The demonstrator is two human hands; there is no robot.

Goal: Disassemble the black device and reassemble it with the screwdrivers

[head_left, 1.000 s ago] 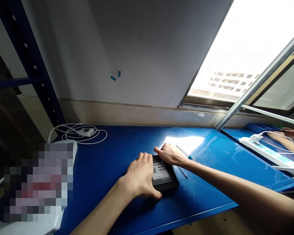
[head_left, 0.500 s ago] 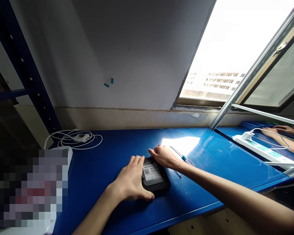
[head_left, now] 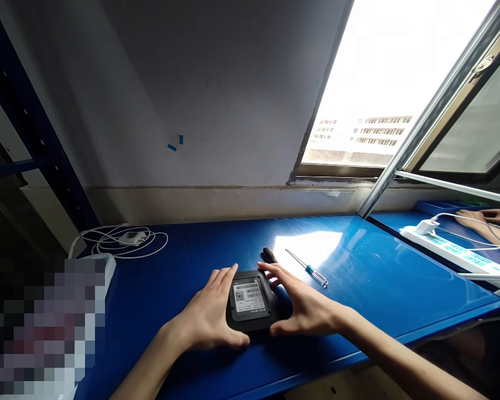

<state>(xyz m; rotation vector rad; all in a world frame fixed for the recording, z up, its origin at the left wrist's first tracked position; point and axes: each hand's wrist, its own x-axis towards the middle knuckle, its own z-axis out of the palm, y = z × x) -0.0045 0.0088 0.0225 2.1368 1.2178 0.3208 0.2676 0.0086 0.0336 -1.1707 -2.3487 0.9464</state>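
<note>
A black box-shaped device [head_left: 250,323] lies flat on the blue table, its white label with a QR code and barcodes facing up. My left hand [head_left: 208,314] is wrapped round its left side, fingers on the far edge and thumb at the near edge. On the other side, my right hand [head_left: 302,303] spans the right side, fingertips at the far right corner and thumb by the near right corner. Just behind the right fingers lies a screwdriver with a black handle [head_left: 269,255]; the hand hides its rest. Farther right rests a screwdriver with a clear blue handle [head_left: 315,275].
A coiled white cable with a small white box [head_left: 132,238] sits at the back left. A blurred-out object in a white frame [head_left: 109,272] occupies the left edge. Past the metal post [head_left: 377,194] are a white power strip [head_left: 454,250] and another person's hands [head_left: 479,219].
My right hand has let go of the black-handled screwdriver, opened out of its curl and moved round the device's right side. My left hand stays on the device.
</note>
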